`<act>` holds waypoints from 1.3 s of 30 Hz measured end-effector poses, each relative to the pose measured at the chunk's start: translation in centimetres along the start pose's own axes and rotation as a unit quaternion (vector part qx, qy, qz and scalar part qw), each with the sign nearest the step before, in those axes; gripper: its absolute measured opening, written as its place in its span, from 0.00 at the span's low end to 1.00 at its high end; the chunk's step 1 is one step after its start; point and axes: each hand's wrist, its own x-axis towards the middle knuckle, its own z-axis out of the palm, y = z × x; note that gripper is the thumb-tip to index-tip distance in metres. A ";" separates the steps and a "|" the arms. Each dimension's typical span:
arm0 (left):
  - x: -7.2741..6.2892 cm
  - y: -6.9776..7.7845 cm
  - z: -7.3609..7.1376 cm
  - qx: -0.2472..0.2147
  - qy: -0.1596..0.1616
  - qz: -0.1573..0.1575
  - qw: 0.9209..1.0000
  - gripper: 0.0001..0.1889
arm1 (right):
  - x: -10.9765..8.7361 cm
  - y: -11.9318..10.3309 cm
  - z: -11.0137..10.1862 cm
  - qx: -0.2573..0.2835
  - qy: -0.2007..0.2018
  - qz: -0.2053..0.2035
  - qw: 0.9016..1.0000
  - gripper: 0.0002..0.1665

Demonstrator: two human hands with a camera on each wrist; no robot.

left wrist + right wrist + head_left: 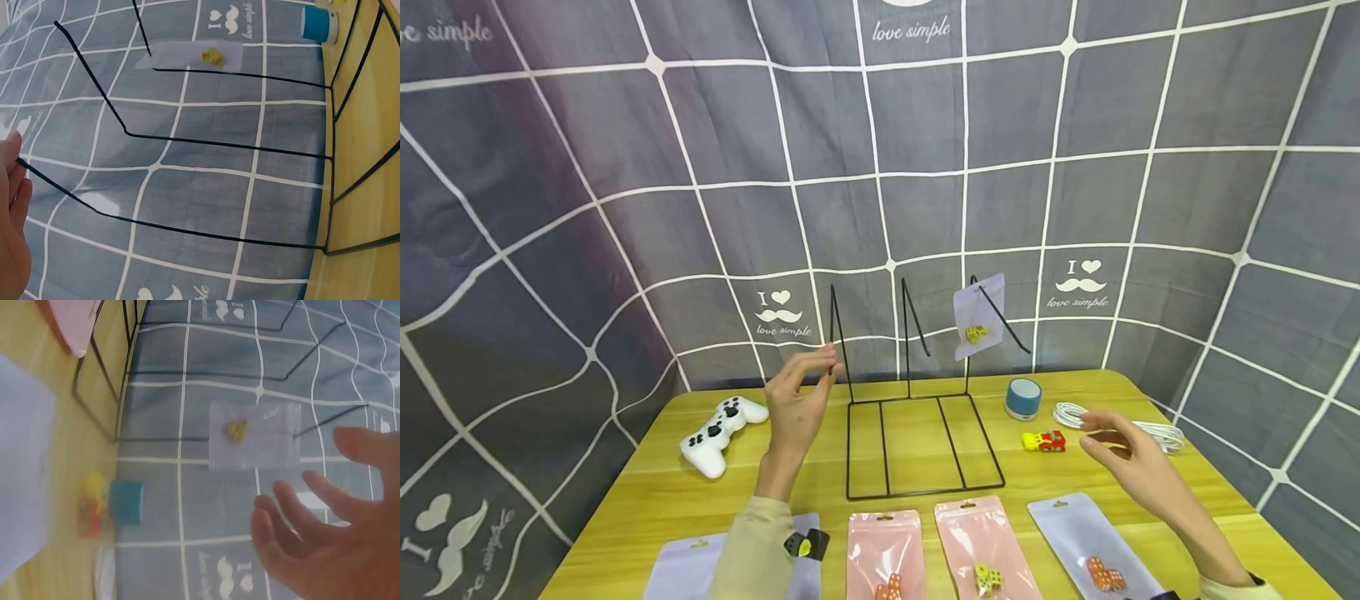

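A black wire rack (908, 402) with three upright hooks stands on the table. My left hand (800, 400) pinches the end of its leftmost hook between thumb and fingers; in the left wrist view, the fingertips (14, 147) meet the tip of the wire. On the rightmost hook hangs a clear-and-lilac pouch (990, 302) with yellow dice inside. My right hand (1131, 458) hovers over the table's right side, fingers loosely bent and holding nothing. In the right wrist view the hanging pouch (269, 434) is beyond its fingers.
Along the front lie two pink pouches (883, 542) and lilac pouches (1075, 525), several with dice. A white game controller (718, 433) lies left. To the right are a blue cylinder (1023, 400), a toy car (1045, 442) and a coiled white cable (1161, 433).
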 end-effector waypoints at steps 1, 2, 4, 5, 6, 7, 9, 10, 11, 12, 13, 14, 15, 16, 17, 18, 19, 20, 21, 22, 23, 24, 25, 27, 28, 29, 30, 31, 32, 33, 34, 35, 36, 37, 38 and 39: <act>0.1 0.0 0.1 -0.001 0.001 0.001 1.000 0.14 | -0.4 0.2 -0.3 -0.008 -0.005 0.007 1.000 0.17; 0.1 0.0 0.1 -0.002 0.003 0.001 1.000 0.14 | -0.8 0.5 -0.5 -0.015 -0.011 0.016 1.000 0.18; 0.1 -0.1 0.2 -0.001 0.006 0.001 1.000 0.13 | -1.6 1.0 -0.8 -0.030 -0.028 0.036 0.999 0.19; 0.0 -0.2 0.3 0.000 0.007 0.002 1.000 0.13 | -2.0 1.3 -0.9 -0.035 -0.038 0.046 0.998 0.21; 0.0 -0.3 0.3 0.000 0.010 0.002 1.000 0.13 | -2.5 1.5 -1.0 -0.039 -0.051 0.058 0.996 0.22; -0.1 -0.5 0.3 0.001 0.011 0.002 1.000 0.13 | -2.9 1.8 -1.1 -0.040 -0.063 0.072 0.995 0.23; -0.5 -1.1 0.4 0.000 0.015 0.000 1.000 0.14 | -3.6 2.5 -1.2 -0.031 -0.089 0.092 0.991 0.24; -0.6 -1.4 0.4 -0.001 0.017 0.001 1.000 0.14 | -3.9 2.8 -1.2 -0.025 -0.100 0.098 0.990 0.25; -0.6 -1.7 0.4 -0.004 0.019 0.001 1.000 0.14 | -4.2 3.2 -1.3 -0.018 -0.110 0.101 0.989 0.25; -0.7 -2.0 0.3 -0.007 0.021 0.001 1.000 0.13 | -4.5 3.7 -1.3 -0.013 -0.119 0.101 0.988 0.25; -0.8 -2.3 0.3 -0.011 0.022 -0.001 1.000 0.13 | -4.7 4.2 -1.2 -0.012 -0.126 0.098 0.987 0.25; -0.8 -2.5 0.3 -0.014 0.022 -0.002 1.000 0.13 | -4.9 4.7 -1.2 -0.014 -0.131 0.089 0.987 0.24; -0.9 -2.6 0.3 -0.016 0.022 -0.004 1.000 0.13 | -5.1 5.3 -1.2 -0.019 -0.137 0.083 0.987 0.24; -0.9 -2.6 0.3 -0.016 0.021 -0.004 1.000 0.13 | -5.4 5.7 -1.1 -0.025 -0.143 0.082 0.986 0.23; -1.0 -2.6 0.3 -0.016 0.020 -0.003 1.000 0.13 | -5.5 6.3 -1.1 -0.026 -0.153 0.087 0.984 0.23; -1.1 -2.5 0.3 -0.015 0.020 -0.001 1.000 0.14 | -5.7 6.8 -1.2 -0.029 -0.163 0.095 0.982 0.23; -1.1 -2.3 0.3 -0.013 0.019 0.001 1.000 0.14 | -5.9 7.2 -1.2 -0.026 -0.175 0.107 0.978 0.23; -1.2 -2.1 0.3 -0.010 0.019 0.004 1.000 0.15 | -6.0 7.6 -1.2 -0.020 -0.188 0.123 0.974 0.23; -1.2 -1.7 0.3 -0.006 0.019 0.007 1.000 0.16 | -6.1 7.9 -1.3 -0.009 -0.202 0.140 0.969 0.24; -1.2 -1.4 0.3 -0.004 0.020 0.011 1.000 0.16 | -6.2 8.2 -1.3 0.001 -0.213 0.157 0.964 0.25; -1.1 -1.1 0.2 -0.003 0.020 0.012 1.000 0.16 | -6.3 8.5 -1.3 0.011 -0.223 0.171 0.960 0.25; -1.0 -0.8 0.2 -0.004 0.021 0.013 1.000 0.16 | -6.3 8.7 -1.2 0.017 -0.227 0.177 0.958 0.25; -1.0 -0.5 0.1 -0.005 0.021 0.010 1.000 0.16 | -6.4 8.8 -1.1 0.024 -0.231 0.185 0.955 0.26; -0.9 0.0 0.0 -0.009 0.023 0.004 1.000 0.15 | -6.7 9.0 -0.8 0.026 -0.231 0.195 0.953 0.26; -0.9 0.1 -0.1 -0.012 0.023 0.002 1.000 0.15 | -6.7 9.0 -0.7 0.022 -0.231 0.202 0.952 0.25; -0.8 0.2 -0.1 -0.014 0.024 0.000 1.000 0.15 | -6.8 9.1 -0.6 0.023 -0.230 0.200 0.952 0.24; -0.8 0.2 -0.2 -0.017 0.024 -0.001 1.000 0.15 | -6.8 9.1 -0.5 0.024 -0.231 0.201 0.952 0.23; -0.7 0.2 -0.2 -0.019 0.024 -0.001 1.000 0.15 | -6.9 9.1 -0.4 0.024 -0.231 0.201 0.952 0.23; -0.7 0.2 -0.2 -0.021 0.024 -0.002 0.999 0.15 | -6.9 9.1 -0.3 0.024 -0.234 0.200 0.951 0.22; -0.6 0.2 -0.2 -0.022 0.023 -0.002 0.999 0.15 | -6.9 9.1 -0.2 0.025 -0.235 0.206 0.950 0.22; -0.6 0.2 -0.1 -0.024 0.024 -0.002 0.999 0.15 | -6.9 9.1 -0.1 0.023 -0.233 0.214 0.948 0.22; -0.5 0.1 -0.1 -0.026 0.024 -0.002 0.999 0.15 | -6.8 9.1 0.1 0.020 -0.229 0.231 0.946 0.23; -0.5 0.1 0.0 -0.028 0.023 -0.002 0.999 0.15 | -6.8 9.0 0.3 0.013 -0.225 0.249 0.942 0.24; -0.5 0.1 0.1 -0.029 0.024 -0.003 0.999 0.14 | -6.8 9.0 0.5 0.007 -0.218 0.269 0.938 0.24; -0.5 0.0 0.2 -0.030 0.025 -0.003 0.999 0.14 | -6.8 9.1 0.6 0.006 -0.215 0.285 0.934 0.23; -0.5 0.0 0.3 -0.029 0.025 -0.004 0.999 0.14 | -6.8 9.0 0.8 0.006 -0.209 0.302 0.930 0.22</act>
